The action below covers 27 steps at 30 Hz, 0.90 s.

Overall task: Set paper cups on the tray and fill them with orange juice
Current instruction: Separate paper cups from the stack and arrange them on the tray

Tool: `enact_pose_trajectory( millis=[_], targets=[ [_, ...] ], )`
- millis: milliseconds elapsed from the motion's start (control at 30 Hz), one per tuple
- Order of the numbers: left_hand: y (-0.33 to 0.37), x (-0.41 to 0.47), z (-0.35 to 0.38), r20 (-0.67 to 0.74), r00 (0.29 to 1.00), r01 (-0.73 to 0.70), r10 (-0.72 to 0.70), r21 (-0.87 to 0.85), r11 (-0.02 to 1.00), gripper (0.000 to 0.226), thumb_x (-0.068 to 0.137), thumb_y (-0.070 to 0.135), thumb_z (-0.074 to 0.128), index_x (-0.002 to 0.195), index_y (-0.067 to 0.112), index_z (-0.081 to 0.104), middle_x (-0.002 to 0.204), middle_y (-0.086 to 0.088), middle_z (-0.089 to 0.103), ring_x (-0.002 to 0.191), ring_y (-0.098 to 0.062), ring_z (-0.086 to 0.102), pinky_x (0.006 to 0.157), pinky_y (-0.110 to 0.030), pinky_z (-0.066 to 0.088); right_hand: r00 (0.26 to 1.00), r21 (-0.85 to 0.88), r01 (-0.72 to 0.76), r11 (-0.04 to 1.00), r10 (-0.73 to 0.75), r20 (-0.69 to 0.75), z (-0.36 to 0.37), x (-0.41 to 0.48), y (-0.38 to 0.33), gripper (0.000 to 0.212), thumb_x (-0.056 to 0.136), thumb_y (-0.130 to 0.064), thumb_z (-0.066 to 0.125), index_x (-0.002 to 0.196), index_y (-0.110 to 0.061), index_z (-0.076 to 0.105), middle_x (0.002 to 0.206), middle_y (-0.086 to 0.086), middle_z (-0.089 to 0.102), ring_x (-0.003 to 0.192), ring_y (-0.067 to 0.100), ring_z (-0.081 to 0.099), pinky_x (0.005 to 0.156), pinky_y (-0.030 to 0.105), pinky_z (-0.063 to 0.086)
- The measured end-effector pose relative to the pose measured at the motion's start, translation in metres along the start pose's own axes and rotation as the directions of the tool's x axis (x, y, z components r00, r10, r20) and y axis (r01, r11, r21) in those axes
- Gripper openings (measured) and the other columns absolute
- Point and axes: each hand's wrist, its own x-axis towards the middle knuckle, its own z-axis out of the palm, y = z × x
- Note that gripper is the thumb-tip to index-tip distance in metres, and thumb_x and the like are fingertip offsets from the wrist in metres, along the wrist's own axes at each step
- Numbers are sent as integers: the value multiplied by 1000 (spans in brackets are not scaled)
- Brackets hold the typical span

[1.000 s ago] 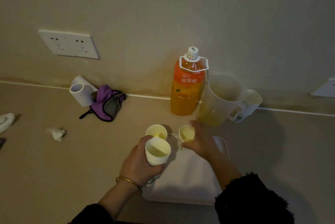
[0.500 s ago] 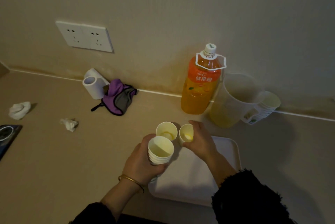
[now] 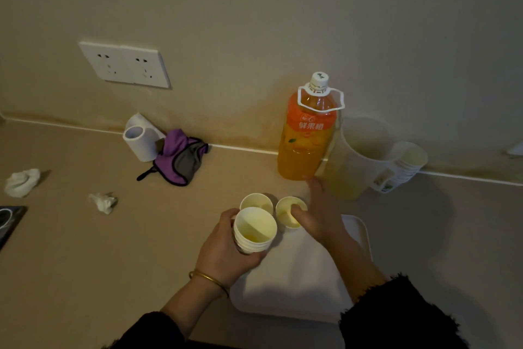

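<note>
A dim beige bench meets a beige wall carrying a double socket. Against the wall stand a capped orange juice bottle and, just right of it, a translucent jug that partly hides a spare stack of cups. Further left lie a white roll, a purple and grey cloth and a crumpled tissue. A dark object is cut off at the left edge. The hands cover the far left corner of the white tray, so it is unclear whether the left cup and right cup stand on it. The left hand curls round a stack of paper cups over the tray's left side. The right hand is spread, thumb on the right cup's rim, fingertips near the bottle's base
</note>
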Motion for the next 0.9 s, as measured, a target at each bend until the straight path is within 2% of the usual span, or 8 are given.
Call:
enact_pose_trajectory(
  millis=[100, 200, 333, 433, 567, 700, 800, 900],
  targets=[
    [5, 4, 9, -4, 1000, 6, -5, 29, 1000, 73, 42, 62, 67, 104, 33, 43, 103, 8, 61, 92, -13, 62, 76, -32, 51, 950, 293, -141, 946, 47, 308, -30, -3, -30, 63, 72, -29, 82, 127, -18, 53, 113, -4, 54, 106, 12, 54, 92, 27, 45],
    [14, 7, 16, 20, 1000, -8, 7, 52, 999, 67, 42, 64, 64, 99, 35, 45, 96, 11, 60, 84, -8, 60, 67, -23, 47, 856, 205, 11, 979, -115, 504, -45, -14, -47, 71, 66, -32, 86, 128, -18, 55, 111, -11, 54, 102, 6, 55, 90, 24, 48],
    [24, 6, 23, 56, 998, -42, 39, 64, 997, 60, 43, 63, 62, 95, 41, 43, 92, 15, 59, 82, -6, 58, 63, -16, 42, 885, 138, 104, 985, -155, 439, -47, -21, -41, 73, 66, -35, 85, 130, -20, 53, 115, -8, 55, 100, 4, 51, 74, 8, 37],
    [24, 5, 27, 67, 996, -66, 58, 115, 991, 71, 42, 63, 62, 105, 35, 45, 99, 11, 60, 86, -10, 58, 67, -22, 43, 875, 156, 111, 981, -171, 453, -50, -25, -36, 76, 66, -32, 85, 133, -19, 50, 122, -5, 56, 104, 5, 51, 79, 12, 38],
    [28, 4, 31, 75, 996, -63, 55, 115, 991, 67, 42, 62, 61, 101, 36, 45, 88, 14, 60, 82, -10, 60, 66, -26, 46, 878, 99, 141, 985, -171, 448, -55, -28, -36, 68, 69, -29, 82, 129, -20, 50, 120, -4, 58, 103, 10, 55, 81, 20, 45],
    [28, 2, 31, 104, 993, -67, 56, 107, 992, 60, 42, 63, 61, 94, 39, 43, 80, 20, 57, 78, -8, 60, 61, -20, 42, 896, 62, 168, 984, -178, 408, -58, -27, -34, 59, 73, -27, 78, 124, -19, 50, 106, -10, 50, 93, 7, 50, 68, 9, 37],
    [24, -1, 29, 103, 993, -72, 60, 118, 990, 60, 42, 63, 61, 95, 39, 44, 85, 16, 59, 81, -10, 62, 63, -22, 43, 902, 190, 31, 981, -109, 417, -67, -20, -28, 60, 68, -34, 77, 120, -24, 48, 106, -9, 52, 97, 12, 53, 77, 19, 45],
    [17, -2, 27, 74, 997, -34, 26, 117, 993, 68, 41, 64, 64, 100, 35, 45, 92, 12, 60, 86, -14, 62, 69, -27, 47, 976, 445, -138, 885, 46, 212, -87, -11, -9, 60, 58, -39, 69, 111, -23, 48, 100, -2, 53, 95, 17, 54, 82, 33, 47]
  ],
)
